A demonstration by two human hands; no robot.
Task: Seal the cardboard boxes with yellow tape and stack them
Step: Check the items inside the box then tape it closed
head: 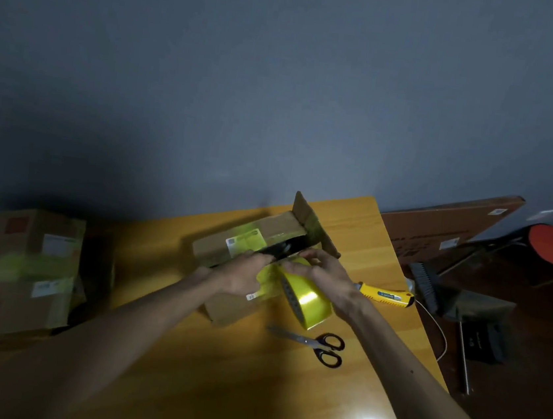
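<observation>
Grey-blue wall is filling the upper half of the view, and a glossy, honey-coloured wooden table [181, 370] is spreading out below it. At nine o'clock two stacked boxes [13, 265] are sitting banded in yellow tape, so that share of the job is looking finished. At the table's centre a third box [276, 225] is lying with one end flap [314, 227] standing upright at its two o'clock end and a dark gap running along its top. By my judgement it is waiting to be sealed and then stacked.

The tape roll [306, 302], a thick shiny yellow ring, is leaning against the box's near side at five o'clock. The right hand [329, 277] is lying over the roll, thumb and fingertips pinching at its upper edge. The left hand [243, 274] is curling its fingers at the box's near top edge; what it is holding I cannot tell.

The cardboard is looking matte and creased. Black-handled scissors [318, 345] are lying at six o'clock and a yellow knife [386, 296] at three o'clock.
</observation>
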